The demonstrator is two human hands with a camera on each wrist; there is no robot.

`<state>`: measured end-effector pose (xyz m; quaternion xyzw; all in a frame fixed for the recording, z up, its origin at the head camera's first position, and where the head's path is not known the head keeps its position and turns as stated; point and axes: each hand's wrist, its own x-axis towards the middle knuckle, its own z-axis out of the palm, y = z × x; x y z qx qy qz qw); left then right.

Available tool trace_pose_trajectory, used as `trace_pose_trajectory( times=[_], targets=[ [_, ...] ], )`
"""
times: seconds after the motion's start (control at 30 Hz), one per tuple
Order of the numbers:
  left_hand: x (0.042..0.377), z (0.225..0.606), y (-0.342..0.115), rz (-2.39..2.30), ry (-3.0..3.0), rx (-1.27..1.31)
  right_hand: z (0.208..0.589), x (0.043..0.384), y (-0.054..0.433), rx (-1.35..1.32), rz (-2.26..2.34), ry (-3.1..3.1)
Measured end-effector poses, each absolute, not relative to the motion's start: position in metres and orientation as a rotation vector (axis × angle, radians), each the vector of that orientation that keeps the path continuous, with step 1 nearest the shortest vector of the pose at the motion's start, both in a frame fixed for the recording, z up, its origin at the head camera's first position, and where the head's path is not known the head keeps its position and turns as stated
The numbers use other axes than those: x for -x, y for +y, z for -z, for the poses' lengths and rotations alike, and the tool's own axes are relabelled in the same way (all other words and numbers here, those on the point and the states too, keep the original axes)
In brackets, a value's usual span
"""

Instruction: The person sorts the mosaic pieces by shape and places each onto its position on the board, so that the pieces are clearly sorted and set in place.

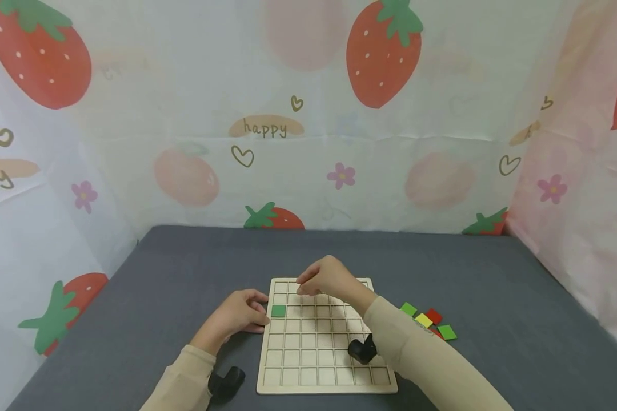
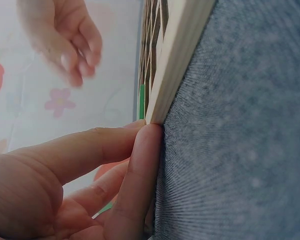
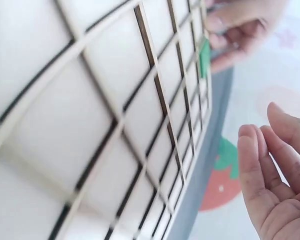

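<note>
A pale wooden grid board (image 1: 308,358) lies flat on the dark cloth, with one green square tile (image 1: 278,311) in a cell near its left edge. My left hand (image 1: 241,314) touches that left edge with its fingertips. In the left wrist view, two fingertips (image 2: 149,135) meet right at the board's rim, close beside the green tile (image 2: 142,101). Over the far part of the board hovers my right hand (image 1: 329,279), its fingers loosely bent. The right wrist view shows a gap between thumb and fingers of the right hand (image 3: 280,185), with nothing between them.
Right of the board, partly behind the right sleeve (image 1: 416,354), lie several loose tiles: green (image 1: 447,332), red (image 1: 434,316) and yellow (image 1: 424,320). A strawberry-print curtain (image 1: 308,188) hangs behind the table (image 1: 205,251). Black wrist mounts sit on both arms.
</note>
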<state>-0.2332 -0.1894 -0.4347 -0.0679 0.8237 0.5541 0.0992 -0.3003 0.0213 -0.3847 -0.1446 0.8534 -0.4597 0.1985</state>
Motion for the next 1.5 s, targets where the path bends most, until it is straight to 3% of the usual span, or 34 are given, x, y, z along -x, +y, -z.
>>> trace_pose_trajectory(
  times=[1.07, 1.5],
  targets=[
    [0.232, 0.435, -0.188, -1.616, 2.443, 0.201, 0.384, 0.288, 0.175, 0.112, 1.333, 2.496],
    [0.233, 0.436, -0.187, -1.603, 2.467, 0.213, 0.391, 0.282, 0.204, 0.023, 1.325, 2.527]
  ],
)
